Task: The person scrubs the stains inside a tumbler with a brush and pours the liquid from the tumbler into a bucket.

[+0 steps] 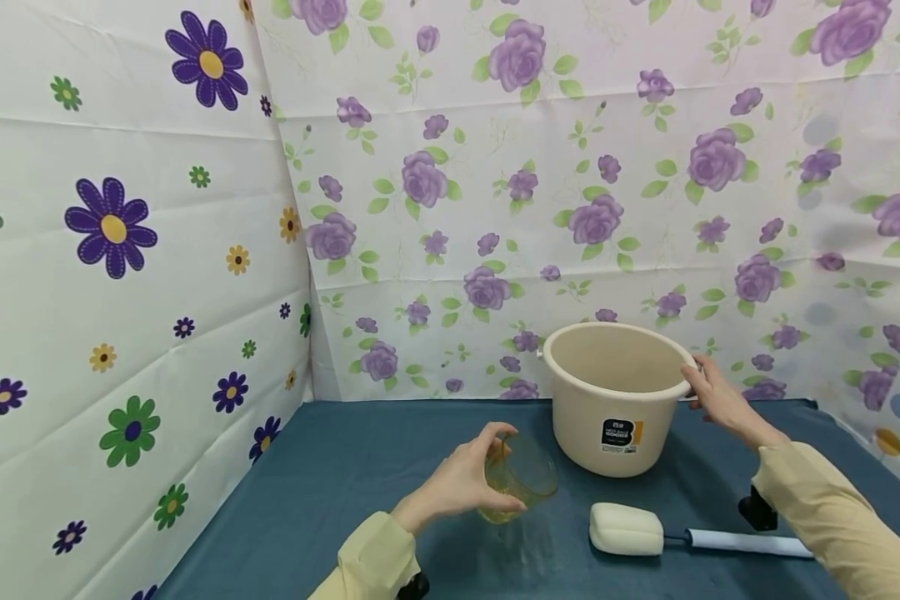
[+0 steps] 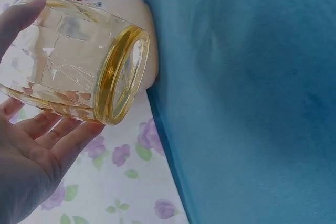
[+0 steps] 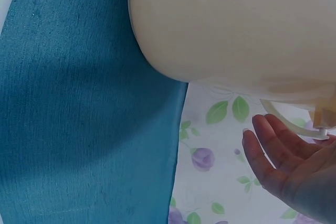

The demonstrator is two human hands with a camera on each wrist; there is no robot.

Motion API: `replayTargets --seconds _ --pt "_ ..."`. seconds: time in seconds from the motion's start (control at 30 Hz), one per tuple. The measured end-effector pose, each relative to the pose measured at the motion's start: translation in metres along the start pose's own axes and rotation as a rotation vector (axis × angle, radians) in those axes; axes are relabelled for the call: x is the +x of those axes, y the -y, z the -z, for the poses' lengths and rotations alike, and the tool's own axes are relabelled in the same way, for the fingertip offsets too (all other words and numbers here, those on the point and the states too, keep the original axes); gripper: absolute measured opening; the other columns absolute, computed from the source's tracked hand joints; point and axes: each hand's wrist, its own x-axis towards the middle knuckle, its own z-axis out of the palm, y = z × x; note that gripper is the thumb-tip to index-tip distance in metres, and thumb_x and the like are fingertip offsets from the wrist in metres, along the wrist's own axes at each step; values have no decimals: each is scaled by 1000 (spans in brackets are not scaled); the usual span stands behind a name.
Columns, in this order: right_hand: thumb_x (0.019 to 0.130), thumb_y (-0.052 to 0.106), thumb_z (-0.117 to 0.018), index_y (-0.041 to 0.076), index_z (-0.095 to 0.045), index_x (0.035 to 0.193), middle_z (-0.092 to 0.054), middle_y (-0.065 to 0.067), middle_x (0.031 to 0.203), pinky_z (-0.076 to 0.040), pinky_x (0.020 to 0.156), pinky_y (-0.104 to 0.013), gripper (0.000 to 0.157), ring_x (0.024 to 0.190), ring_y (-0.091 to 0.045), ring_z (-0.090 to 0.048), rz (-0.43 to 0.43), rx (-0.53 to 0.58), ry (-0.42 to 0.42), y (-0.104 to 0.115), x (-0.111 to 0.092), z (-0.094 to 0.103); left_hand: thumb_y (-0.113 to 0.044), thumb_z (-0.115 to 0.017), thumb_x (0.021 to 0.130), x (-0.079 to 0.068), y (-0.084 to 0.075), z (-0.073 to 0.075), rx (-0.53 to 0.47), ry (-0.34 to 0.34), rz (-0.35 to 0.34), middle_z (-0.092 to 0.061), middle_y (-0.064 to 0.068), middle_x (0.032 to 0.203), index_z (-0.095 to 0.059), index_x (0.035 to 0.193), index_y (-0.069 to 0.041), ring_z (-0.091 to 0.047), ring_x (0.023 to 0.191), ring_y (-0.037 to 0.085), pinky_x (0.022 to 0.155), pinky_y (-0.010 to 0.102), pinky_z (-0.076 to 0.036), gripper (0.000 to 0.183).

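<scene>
My left hand (image 1: 461, 475) holds a clear amber glass (image 1: 521, 471) tilted above the blue cloth, thumb on one side and fingers on the other. In the left wrist view, the yellowish base of the glass (image 2: 113, 77) points away from the palm. A beige bucket (image 1: 615, 408) with a black label stands upright at the back right. At its right rim, my right hand (image 1: 723, 404) has its thumb over the edge. From the right wrist, the other fingers (image 3: 265, 169) are loosely bent outside the wall, near the bucket's white handle (image 3: 286, 120).
A sponge brush lies in front of the bucket, with a cream sponge head (image 1: 626, 530) and a pale handle (image 1: 750, 542) under the right forearm. Blue cloth (image 1: 330, 500) covers the table. Flowered sheets (image 1: 420, 250) hang behind and to the left.
</scene>
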Motion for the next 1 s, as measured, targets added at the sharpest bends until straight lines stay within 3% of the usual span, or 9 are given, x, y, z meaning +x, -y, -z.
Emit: replayTargets --seconds 0.43,0.83,1.0 --pt "98 41 -23 -8 -4 139 -50 -32 101 -44 59 -40 66 84 -38 -53 4 7 1 -2 1 1 -36 -80 67 10 -7 10 -3 -117 -8 -52 -5 107 -32 130 -27 -50 96 12 79 38 -42 80" --pt "99 41 -22 -7 -6 138 -52 -28 98 -44 58 -39 64 81 -34 -54 12 7 -5 -1 0 0 -39 -79 67 20 -9 16 21 -380 56 -54 -3 95 -33 132 -22 -53 82 13 67 33 -44 82" --pt "99 40 -22 -9 -6 137 -52 -28 97 -44 58 -39 65 80 -34 -54 16 13 0 0 0 0 -41 -78 68 26 -13 22 15 -437 87 -55 0 97 -33 132 -20 -54 77 16 62 34 -44 81"
